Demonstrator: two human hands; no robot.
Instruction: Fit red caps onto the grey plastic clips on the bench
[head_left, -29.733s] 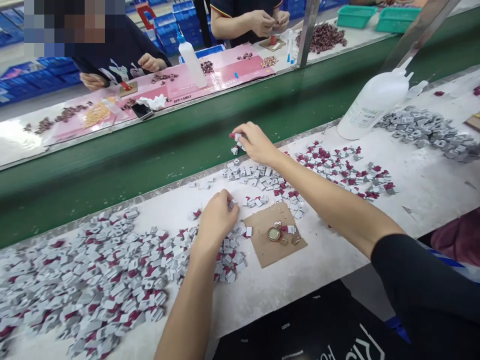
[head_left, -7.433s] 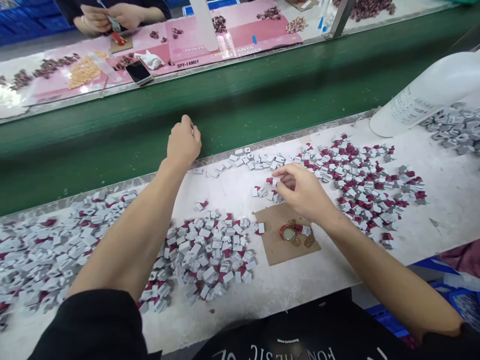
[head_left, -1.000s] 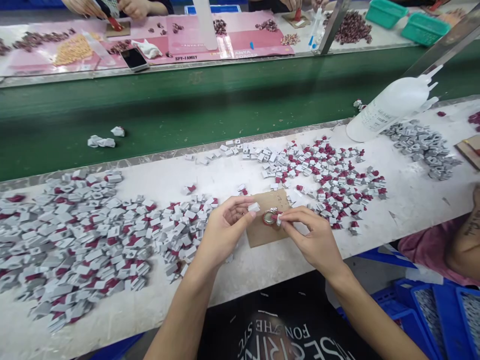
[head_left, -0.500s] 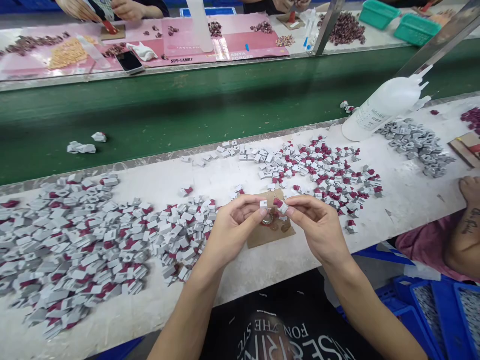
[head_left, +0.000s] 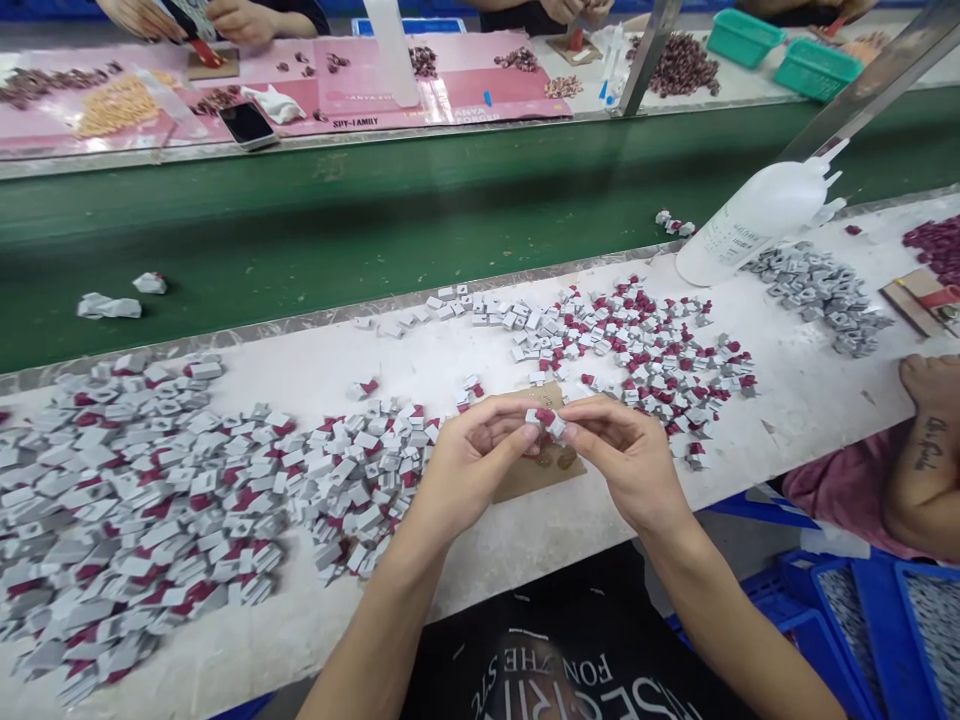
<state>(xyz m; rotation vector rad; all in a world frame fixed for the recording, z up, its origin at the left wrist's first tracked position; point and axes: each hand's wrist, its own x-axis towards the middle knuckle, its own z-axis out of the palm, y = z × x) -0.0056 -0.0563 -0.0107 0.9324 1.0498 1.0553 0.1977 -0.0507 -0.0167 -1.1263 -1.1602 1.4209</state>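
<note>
Between thumb and fingers, my left hand (head_left: 480, 450) pinches a small pale grey plastic block (head_left: 532, 416). My right hand (head_left: 619, 445) pinches a small grey and dark red piece (head_left: 552, 421), its red part turned toward the block. The two pieces meet, or very nearly so, above a brown cardboard square (head_left: 529, 486) with round brownish spots on it. Left of my hands spreads a large heap of grey and red pieces (head_left: 150, 510). Beyond my right hand lie more such pieces (head_left: 637, 340), mixed with plain grey blocks (head_left: 491, 308).
A white squeeze bottle (head_left: 757, 225) leans at the right, before a pile of grey parts (head_left: 821, 295). A green conveyor belt (head_left: 337, 230) runs behind the worktable, carrying a few pieces. Another person's arm (head_left: 926, 440) rests at the right edge. Blue crates (head_left: 874, 620) stand below.
My hands have come together: the red end of the right piece now meets or nearly meets the left block. Pieces on the belt appear farther left, and the view has shifted slightly.
</note>
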